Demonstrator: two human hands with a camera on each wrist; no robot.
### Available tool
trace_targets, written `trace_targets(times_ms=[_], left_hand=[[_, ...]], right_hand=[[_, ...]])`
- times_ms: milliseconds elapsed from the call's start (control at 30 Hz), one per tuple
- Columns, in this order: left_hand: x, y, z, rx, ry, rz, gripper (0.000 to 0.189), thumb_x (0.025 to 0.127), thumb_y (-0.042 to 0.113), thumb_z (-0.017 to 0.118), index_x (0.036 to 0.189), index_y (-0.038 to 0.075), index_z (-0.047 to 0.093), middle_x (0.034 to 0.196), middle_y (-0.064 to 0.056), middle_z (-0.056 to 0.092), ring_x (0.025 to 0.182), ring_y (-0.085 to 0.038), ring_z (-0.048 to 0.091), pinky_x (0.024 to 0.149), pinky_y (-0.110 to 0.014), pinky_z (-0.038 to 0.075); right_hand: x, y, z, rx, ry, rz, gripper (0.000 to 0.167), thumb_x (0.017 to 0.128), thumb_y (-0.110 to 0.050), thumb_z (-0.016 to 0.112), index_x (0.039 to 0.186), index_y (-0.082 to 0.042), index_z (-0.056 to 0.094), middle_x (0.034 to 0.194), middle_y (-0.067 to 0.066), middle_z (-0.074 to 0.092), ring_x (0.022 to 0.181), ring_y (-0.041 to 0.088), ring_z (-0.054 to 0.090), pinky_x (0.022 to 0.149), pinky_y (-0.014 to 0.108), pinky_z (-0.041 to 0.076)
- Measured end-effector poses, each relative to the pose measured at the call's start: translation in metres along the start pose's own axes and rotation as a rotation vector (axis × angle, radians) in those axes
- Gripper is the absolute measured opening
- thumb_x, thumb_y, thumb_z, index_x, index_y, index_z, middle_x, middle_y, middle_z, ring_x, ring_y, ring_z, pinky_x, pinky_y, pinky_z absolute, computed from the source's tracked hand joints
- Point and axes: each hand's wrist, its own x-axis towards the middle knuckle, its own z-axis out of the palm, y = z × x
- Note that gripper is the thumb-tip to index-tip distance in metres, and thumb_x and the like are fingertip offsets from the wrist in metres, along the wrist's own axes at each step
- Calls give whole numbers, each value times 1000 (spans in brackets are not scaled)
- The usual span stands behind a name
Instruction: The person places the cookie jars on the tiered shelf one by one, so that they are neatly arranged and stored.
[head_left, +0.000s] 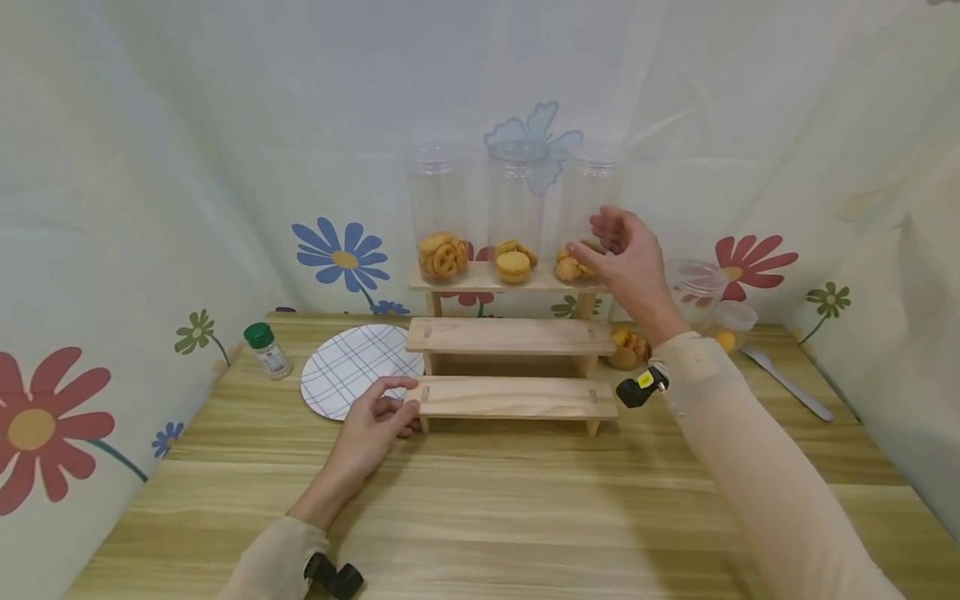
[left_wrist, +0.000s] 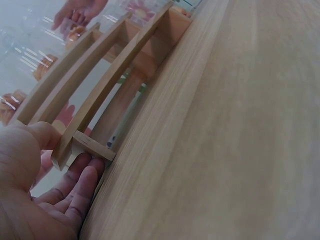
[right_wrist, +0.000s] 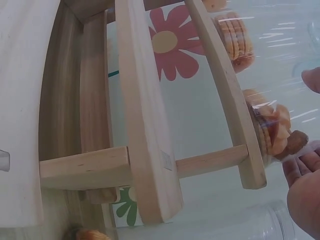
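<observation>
A three-tier wooden stand [head_left: 517,397] stands on the table. My left hand [head_left: 370,431] pinches the left end of its lowest tier, thumb above and fingers below the board in the left wrist view. Three tall clear jars line the top tier: the left jar [head_left: 442,254] holds pretzel-shaped biscuits, the middle jar [head_left: 515,260] round ones, and the right jar [head_left: 573,262] mixed brown snacks. Beside that right jar is my right hand [head_left: 636,265], thumb and fingers spread apart. In the right wrist view its fingertips [right_wrist: 300,167] are close to the jar's lower part.
A round checked plate [head_left: 341,358] lies left of the stand, near a green-capped shaker bottle [head_left: 270,354]. To the right, partly behind my right forearm, are a snack-filled jar [head_left: 626,350], another clear jar [head_left: 699,279] and a small tub [head_left: 735,318]. A flat metal knife [head_left: 791,387] lies farther right.
</observation>
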Motion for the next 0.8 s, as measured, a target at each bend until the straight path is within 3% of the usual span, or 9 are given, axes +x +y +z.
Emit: trace_targets(times_ms=[267, 533, 800], left_hand=[[1, -2, 0, -6, 4, 7, 34, 110, 21, 75, 142, 13, 67, 101, -20, 76, 92, -22, 77, 82, -31, 66], [0, -1, 1, 2, 7, 5, 34, 110, 22, 74, 142, 14, 67, 101, -19, 76, 92, -23, 77, 82, -31, 66], [1, -2, 0, 10, 5, -1, 33, 110, 22, 74, 142, 15, 68, 101, -18, 76, 94, -24, 78, 83, -31, 66]], right_hand=[[-9, -2, -1, -22, 42, 8, 99, 96, -42, 90, 173, -10, 35, 170, 7, 51, 155, 24, 50, 131, 39, 39], [-30, 0, -14, 98, 105, -81, 93, 97, -24, 90, 172, -7, 36, 168, 12, 52, 154, 27, 51, 131, 39, 39], [-61, 4, -33, 116, 185, -148, 85, 97, -11, 88, 168, -6, 42, 164, 17, 54, 152, 28, 53, 129, 36, 42]])
